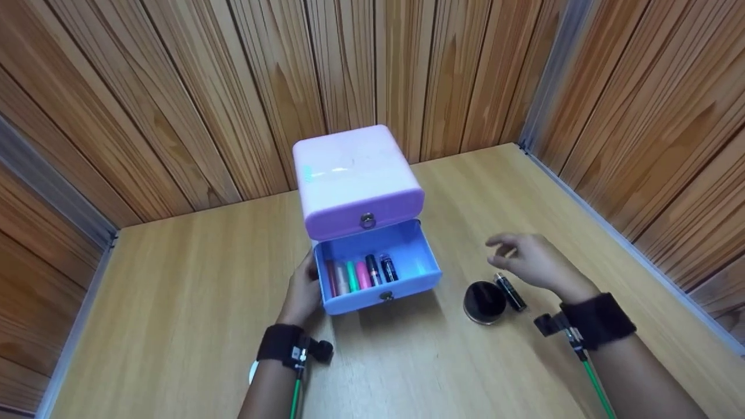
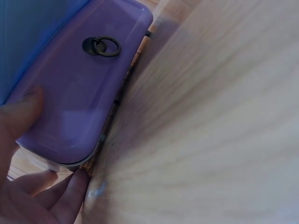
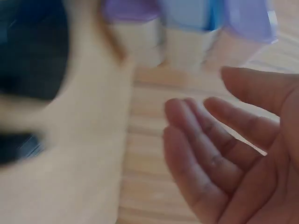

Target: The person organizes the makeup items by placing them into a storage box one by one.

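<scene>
My left hand [image 1: 302, 291] holds a small plastic drawer box [image 1: 355, 169] by its left side. In the left wrist view its thumb [image 2: 23, 112] presses on the purple bottom drawer front [image 2: 70, 102], with the fingers around the lower corner. The blue middle drawer [image 1: 349, 305] is pulled out; several lip gloss tubes [image 1: 363, 274] stand in a row inside it. On the right, my right hand [image 1: 538, 262] hovers with loosely bent fingers and nothing in them. Just below it are a round black compact [image 1: 485, 305] and a small black tube [image 1: 510, 293] on the table.
The pink-purple top drawer [image 1: 372, 212], with a ring pull [image 1: 367, 220], is closed above the blue one. Behind the wooden table [image 1: 204, 279] rise wood-panelled walls [image 1: 262, 87]. A grey strip [image 1: 628, 238] runs along the table's right edge.
</scene>
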The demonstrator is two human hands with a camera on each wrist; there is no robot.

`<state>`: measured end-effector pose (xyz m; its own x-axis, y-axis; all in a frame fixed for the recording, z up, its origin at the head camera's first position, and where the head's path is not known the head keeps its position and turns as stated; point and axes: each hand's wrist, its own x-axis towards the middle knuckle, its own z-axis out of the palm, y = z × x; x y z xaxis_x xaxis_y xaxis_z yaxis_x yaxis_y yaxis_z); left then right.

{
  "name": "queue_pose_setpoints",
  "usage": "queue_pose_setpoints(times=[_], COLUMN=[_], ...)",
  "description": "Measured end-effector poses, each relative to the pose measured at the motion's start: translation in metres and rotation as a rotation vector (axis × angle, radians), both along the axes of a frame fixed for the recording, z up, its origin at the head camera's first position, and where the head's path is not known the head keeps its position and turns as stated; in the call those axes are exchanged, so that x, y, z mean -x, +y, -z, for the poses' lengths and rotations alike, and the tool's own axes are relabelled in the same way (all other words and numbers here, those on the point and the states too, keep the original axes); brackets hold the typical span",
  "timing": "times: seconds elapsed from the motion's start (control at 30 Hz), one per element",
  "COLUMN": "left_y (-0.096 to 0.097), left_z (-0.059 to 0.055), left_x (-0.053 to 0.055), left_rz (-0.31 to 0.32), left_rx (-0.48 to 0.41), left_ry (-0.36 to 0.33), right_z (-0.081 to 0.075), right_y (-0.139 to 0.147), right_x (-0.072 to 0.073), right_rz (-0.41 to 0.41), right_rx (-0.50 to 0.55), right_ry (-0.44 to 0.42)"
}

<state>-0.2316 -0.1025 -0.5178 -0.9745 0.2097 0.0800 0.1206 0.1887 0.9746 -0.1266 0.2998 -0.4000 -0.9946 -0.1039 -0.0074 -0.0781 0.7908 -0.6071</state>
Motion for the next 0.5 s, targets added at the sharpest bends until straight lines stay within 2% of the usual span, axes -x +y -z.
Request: queue_pose_setpoints(times=[0.1, 0.3, 0.4, 0.5], left_y=[-0.003, -0.004, -0.003, 0.0], left_z=[-0.001, -0.001, 0.0, 0.001], left_x=[0.001, 0.001, 0.0, 0.0], left_rz=[0.001, 0.012, 0.007, 0.002], left_rx=[0.024, 0.037, 0.039, 0.021], left_ry=[-0.007, -0.022, -0.017, -0.005], right_z=[0.017, 0.037, 0.043, 0.048], right_y=[0.013, 0.021, 0.021, 0.024], right_x=[-0.01, -0.016, -0.015, -0.015], right_rz=[-0.01, 0.007, 0.017, 0.021], right_rx=[-0.072, -0.094, -0.101, -0.137], right_ry=[-0.082, -0.257, -0.306, -0.309])
